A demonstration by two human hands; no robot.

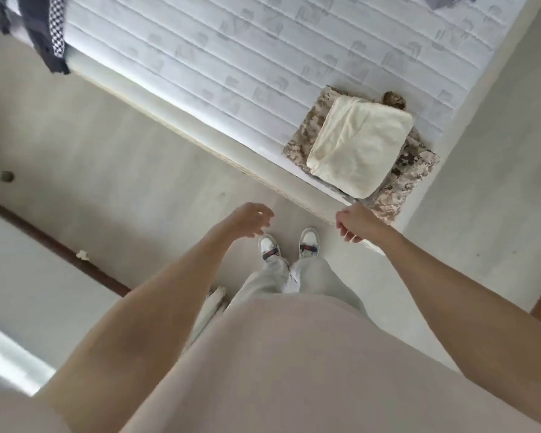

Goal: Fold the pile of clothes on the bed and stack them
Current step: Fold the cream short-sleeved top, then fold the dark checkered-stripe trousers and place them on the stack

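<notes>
stack: cream cloth (361,145) folded on camo cloth (394,189), bed (200,57) corner | dark clothes (44,29) far edge | left hand (250,221) fingers loose, empty | right hand (356,223) fingers curled, empty

mattress (231,51): quilted matt fabric | cream top (359,145): soft cloth | camo garment (310,126): woven cloth | floor (107,151): smooth matt

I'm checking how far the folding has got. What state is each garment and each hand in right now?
cream garment: folded, lying on top of the camouflage garment.
camouflage garment: folded, bottom of the stack at the mattress edge.
dark checked clothes: unfolded, hanging over the far mattress edge.
left hand: relaxed, holding nothing.
right hand: loosely curled, holding nothing, beside the stack.
</notes>
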